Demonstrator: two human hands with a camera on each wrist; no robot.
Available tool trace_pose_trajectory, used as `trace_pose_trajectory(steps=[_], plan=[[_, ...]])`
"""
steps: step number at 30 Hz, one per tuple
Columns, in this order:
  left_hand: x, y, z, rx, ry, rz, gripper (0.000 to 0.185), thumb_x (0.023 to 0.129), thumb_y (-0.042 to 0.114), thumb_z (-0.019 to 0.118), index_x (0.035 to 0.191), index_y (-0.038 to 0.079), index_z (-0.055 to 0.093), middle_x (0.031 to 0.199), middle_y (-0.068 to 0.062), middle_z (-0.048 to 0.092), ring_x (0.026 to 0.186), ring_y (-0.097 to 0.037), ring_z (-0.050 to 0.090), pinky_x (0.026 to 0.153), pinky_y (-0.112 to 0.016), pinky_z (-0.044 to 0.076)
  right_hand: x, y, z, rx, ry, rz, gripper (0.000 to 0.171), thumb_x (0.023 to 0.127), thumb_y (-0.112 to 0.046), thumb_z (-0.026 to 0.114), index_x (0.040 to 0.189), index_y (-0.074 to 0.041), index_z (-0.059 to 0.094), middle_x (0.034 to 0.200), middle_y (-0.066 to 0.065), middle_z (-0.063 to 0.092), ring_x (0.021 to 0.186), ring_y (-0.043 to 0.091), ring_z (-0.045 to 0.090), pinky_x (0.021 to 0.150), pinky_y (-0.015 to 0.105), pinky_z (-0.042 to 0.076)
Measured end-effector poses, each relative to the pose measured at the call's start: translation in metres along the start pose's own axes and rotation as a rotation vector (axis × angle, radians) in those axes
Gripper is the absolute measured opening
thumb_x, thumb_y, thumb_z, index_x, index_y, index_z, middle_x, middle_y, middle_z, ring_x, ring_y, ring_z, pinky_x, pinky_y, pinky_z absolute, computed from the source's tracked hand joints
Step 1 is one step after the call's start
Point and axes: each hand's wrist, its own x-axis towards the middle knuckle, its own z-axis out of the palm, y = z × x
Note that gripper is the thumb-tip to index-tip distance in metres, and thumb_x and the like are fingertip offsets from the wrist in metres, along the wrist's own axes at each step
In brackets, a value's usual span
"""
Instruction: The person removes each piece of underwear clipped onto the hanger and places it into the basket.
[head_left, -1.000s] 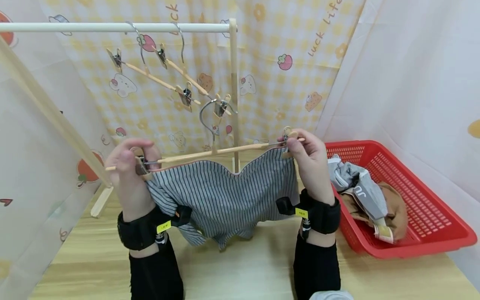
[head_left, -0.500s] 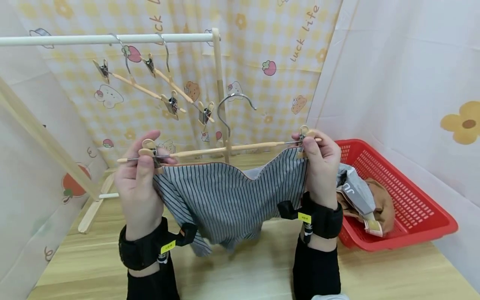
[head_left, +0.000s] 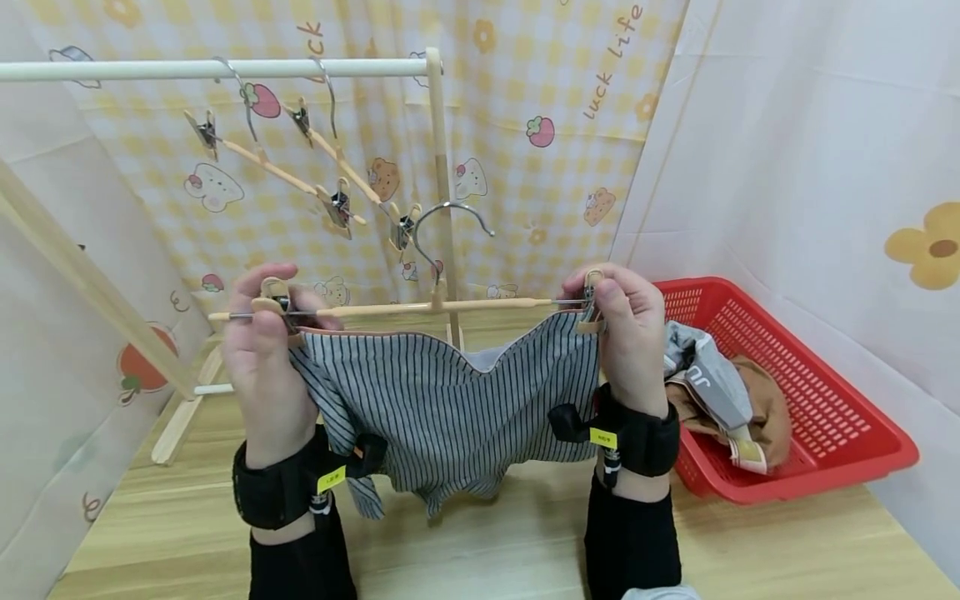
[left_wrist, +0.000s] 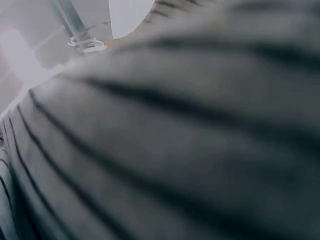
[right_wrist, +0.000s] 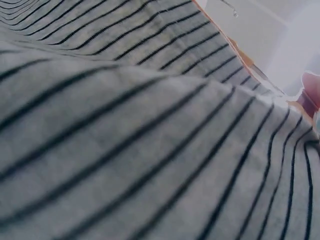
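A grey garment with dark stripes [head_left: 450, 408] hangs from a clip hanger [head_left: 495, 306] in front of me, its upper edge under the two end clips. My left hand [head_left: 266, 367] pinches the left clip [head_left: 276, 302] between thumb and fingers. On the other end, my right hand [head_left: 633, 342] grips the right clip [head_left: 591, 304]. The hanger's metal hook [head_left: 450, 206] points up and is free of the rail. Striped cloth [left_wrist: 165, 130] fills most of the left wrist view, blurred, and striped cloth [right_wrist: 150, 150] covers most of the right wrist view too.
Behind stands a rack with a white rail [head_left: 150, 70] and a wooden post [head_left: 438, 150]. Two bare clip hangers [head_left: 277, 171] hang on it. At the right, a red basket [head_left: 847, 408] holds grey and brown clothes [head_left: 723, 396]. A wooden tabletop [head_left: 450, 558] lies below.
The hook has turned to show more of its curve. Both hands keep hold of the clips; the hanger rose slightly, then came down a little. The head view has shifted to the right.
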Motion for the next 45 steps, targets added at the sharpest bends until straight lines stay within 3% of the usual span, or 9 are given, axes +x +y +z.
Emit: trace_pose_trajectory(steps=[3,10,18,28,36,45], plan=[[0.0001,0.0002,-0.0015,0.032,0.011,-0.003,0.054,0.084,0.031,0.08,0.116,-0.007,0.058,0.074,-0.018,0.064,0.064,-0.023,0.063,0.065,-0.028,0.05,-0.0005,0.0012,0.0039,-0.024,0.029,-0.033,0.028,0.096,-0.023,0.06,0.083,0.001,0.069,0.083,0.011,0.066,0.073,0.02,0.062,0.066,0.029,0.054],[-0.0016,-0.001,-0.0002,0.132,0.02,-0.012,0.039,0.09,0.022,0.075,0.109,-0.009,0.061,0.074,-0.015,0.062,0.065,-0.02,0.061,0.068,-0.028,0.05,-0.0014,0.0043,0.0075,-0.068,0.1,-0.09,0.03,0.094,-0.018,0.056,0.076,0.004,0.064,0.076,0.01,0.062,0.069,0.022,0.055,0.062,0.028,0.046],[-0.0004,-0.0016,0.0023,0.113,0.018,-0.008,0.039,0.089,0.021,0.076,0.105,-0.011,0.06,0.076,-0.015,0.06,0.064,-0.02,0.061,0.066,-0.027,0.052,0.0002,0.0035,0.0057,-0.089,0.117,-0.146,0.037,0.095,-0.022,0.06,0.073,0.007,0.064,0.074,0.01,0.062,0.069,0.021,0.052,0.059,0.028,0.039],[-0.001,-0.0016,0.004,0.093,0.02,-0.016,0.037,0.089,0.018,0.076,0.104,-0.011,0.06,0.078,-0.015,0.061,0.065,-0.021,0.062,0.066,-0.027,0.053,0.0012,0.0036,0.0043,-0.078,0.127,-0.154,0.035,0.096,-0.021,0.062,0.073,0.006,0.065,0.073,0.009,0.062,0.071,0.021,0.053,0.063,0.028,0.041],[-0.0029,-0.0041,0.0073,-0.032,0.0,-0.06,0.037,0.089,0.013,0.075,0.105,-0.015,0.056,0.079,-0.018,0.057,0.059,-0.022,0.058,0.057,-0.027,0.052,0.0033,0.0049,0.0014,-0.033,0.13,-0.182,0.033,0.094,-0.025,0.068,0.073,0.0,0.069,0.072,0.007,0.063,0.073,0.022,0.056,0.067,0.028,0.042],[-0.0026,-0.0041,0.0056,0.023,0.004,-0.045,0.038,0.089,0.016,0.076,0.103,-0.014,0.058,0.079,-0.017,0.058,0.059,-0.02,0.058,0.057,-0.026,0.052,0.0041,0.0058,0.0006,-0.014,0.108,-0.178,0.038,0.093,-0.03,0.07,0.073,0.003,0.068,0.073,0.006,0.064,0.073,0.021,0.055,0.066,0.027,0.041]])
